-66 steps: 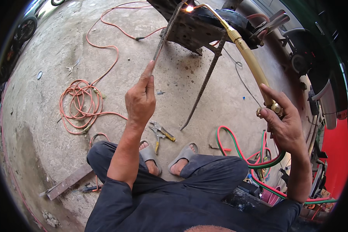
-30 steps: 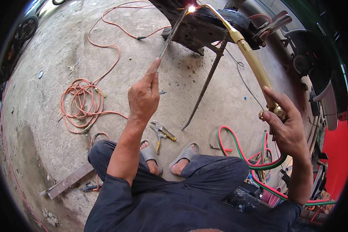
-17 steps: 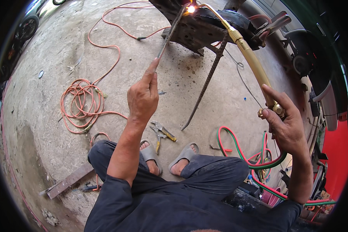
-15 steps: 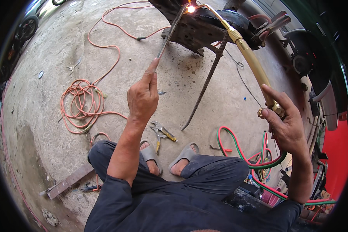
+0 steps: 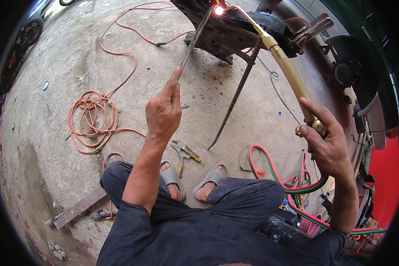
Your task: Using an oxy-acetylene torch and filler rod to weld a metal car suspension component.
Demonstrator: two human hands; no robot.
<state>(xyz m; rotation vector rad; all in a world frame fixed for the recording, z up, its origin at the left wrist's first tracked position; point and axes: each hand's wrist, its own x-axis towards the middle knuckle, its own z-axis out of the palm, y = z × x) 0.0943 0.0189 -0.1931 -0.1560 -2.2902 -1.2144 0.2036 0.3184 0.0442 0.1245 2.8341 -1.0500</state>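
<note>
Along the lower edge: a dark shirt (image 5: 186, 239) and dark trousers (image 5: 248, 190), the knees spread wide; grey sandals (image 5: 213, 176) on both feet, flat on the concrete floor (image 5: 133, 97).
Beside the left knee: a brownish metal length (image 5: 82, 207), lying aslant on the floor.
Just ahead of the sandals: pliers (image 5: 189, 152) with yellow on the handles, lying spread apart.
Right hand: wrapped round the rear of a brass torch (image 5: 286, 66), forefinger laid along its body, thumb by a small knob (image 5: 299, 130); red and green hoses (image 5: 306, 189) loop close below the hand (image 5: 332, 144).
Left hand: closed on a narrow metal bar (image 5: 195, 40), forefinger stretched along it; the hand (image 5: 164, 111) is raised over the floor, and the bar slants up and away.
Left of the left hand: an orange hose (image 5: 93, 128) in a loose, tangled coil; one run of it trails off toward the far side.
Torch tip: bent toward the bar's far end; a bright glow (image 5: 218, 10) sits between them, a few sparks above it.
Dark metal part: at the upper edge behind the glow, the part (image 5: 219, 44) pierced with holes; a ribbed rod (image 5: 235, 95) slopes from it toward the person.
Far upper left: a wheel (image 5: 32, 32), partly in shadow.
</note>
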